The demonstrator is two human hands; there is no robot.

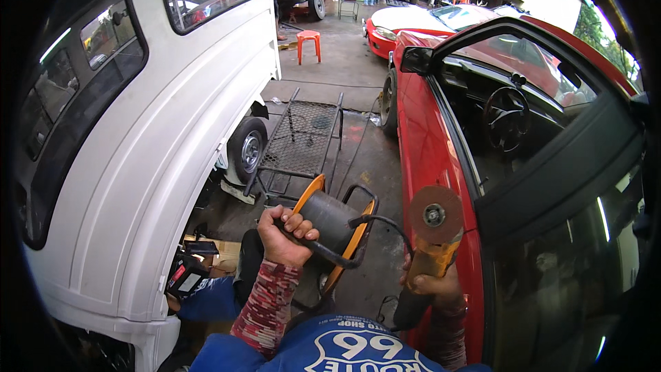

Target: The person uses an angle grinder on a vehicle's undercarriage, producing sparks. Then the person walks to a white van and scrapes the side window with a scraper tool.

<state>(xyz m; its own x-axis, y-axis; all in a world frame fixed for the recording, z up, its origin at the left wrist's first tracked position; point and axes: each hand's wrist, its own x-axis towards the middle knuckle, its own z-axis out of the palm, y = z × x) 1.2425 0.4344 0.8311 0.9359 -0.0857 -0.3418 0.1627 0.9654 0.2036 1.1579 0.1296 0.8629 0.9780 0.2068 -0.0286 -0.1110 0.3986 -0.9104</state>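
Observation:
My left hand (284,235) is closed round the black tubular handle of a cable reel (329,215) with orange side flanges. The reel hangs tilted in front of my body. Held upright in my right hand (444,284) is an orange and black angle grinder (430,256). Its round brown disc (438,212) is uppermost and shows its centre nut. A black cord (391,219) arcs from the reel toward the grinder. The grinder is close beside the red car door (434,145); I cannot tell whether they touch.
A white van (158,145) stands along the left, the red car on the right. Ahead lies a black metal mesh rack (299,134), beyond it a red stool (309,47). Beside the van, low left, another person's blue sleeve (210,300) shows near a black-and-red box (184,275).

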